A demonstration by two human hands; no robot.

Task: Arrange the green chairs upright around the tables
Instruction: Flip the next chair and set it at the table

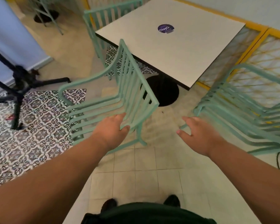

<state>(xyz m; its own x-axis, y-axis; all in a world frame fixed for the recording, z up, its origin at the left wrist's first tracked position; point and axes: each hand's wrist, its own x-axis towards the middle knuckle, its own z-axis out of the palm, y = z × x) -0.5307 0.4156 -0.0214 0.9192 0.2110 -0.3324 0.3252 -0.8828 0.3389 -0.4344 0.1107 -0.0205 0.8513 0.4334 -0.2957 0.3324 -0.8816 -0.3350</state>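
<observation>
A mint-green slatted chair [128, 92] stands tilted on the floor in front of the white square table [176, 50], its back next to the table's near corner. My left hand [111, 128] grips the lower edge of its backrest, thumb on the near side and fingers behind the slats. My right hand [197, 135] hovers with spread fingers and holds nothing. It is just left of a stack of green chairs [242, 110] leaning at the right. A third green chair [102, 20] stands upright at the table's far left side.
A black tripod stand [19, 83] sits on the patterned tiles at the left. The table's black round base [165, 92] is just behind the held chair. A yellow-framed lattice fence [262, 47] runs along the right. Another green chair [47, 12] is at the top left.
</observation>
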